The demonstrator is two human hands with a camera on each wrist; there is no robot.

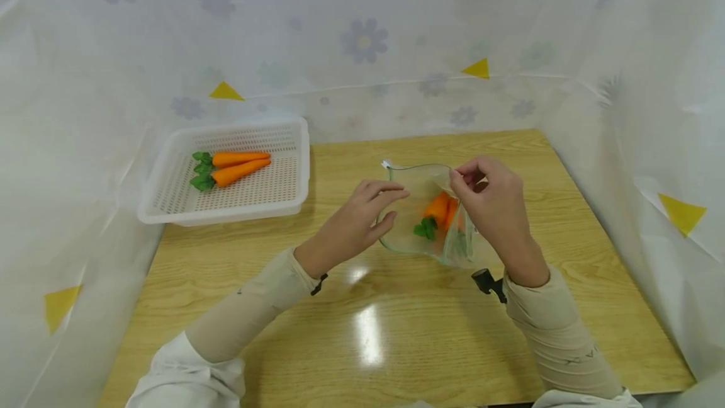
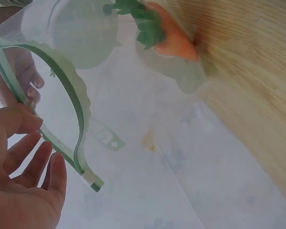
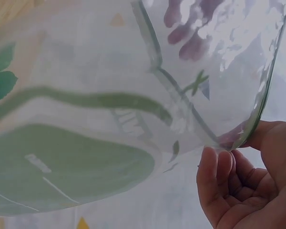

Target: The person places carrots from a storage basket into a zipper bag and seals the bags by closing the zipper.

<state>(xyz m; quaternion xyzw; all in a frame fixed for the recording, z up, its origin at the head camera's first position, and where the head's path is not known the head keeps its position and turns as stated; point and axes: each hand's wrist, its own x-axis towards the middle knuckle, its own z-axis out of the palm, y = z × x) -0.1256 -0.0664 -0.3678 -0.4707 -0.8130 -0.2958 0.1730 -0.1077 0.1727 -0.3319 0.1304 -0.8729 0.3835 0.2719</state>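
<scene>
A clear zip bag (image 1: 410, 225) with green edging hangs over the table, orange carrots (image 1: 436, 208) with green tops showing through its film. At the bag's upper right corner, my right hand (image 1: 493, 197) pinches the rim between thumb and fingers. My left hand (image 1: 359, 222) is at the bag's left side, fingers loosely spread and the thumb apart from them. In the left wrist view the bag's mouth gapes between two green zip strips (image 2: 76, 102), with a pale slider (image 2: 89, 178) at one end; the left fingertips (image 2: 57, 164) lie close against one strip.
A white perforated basket (image 1: 226, 209) stands at the table's back left, holding carrots (image 1: 243, 172) with leafy tops. Pale flowered sheeting (image 1: 362, 99) surrounds the wooden table (image 1: 317, 345) at the back and sides. Yellow triangles (image 1: 477, 68) mark the sheeting.
</scene>
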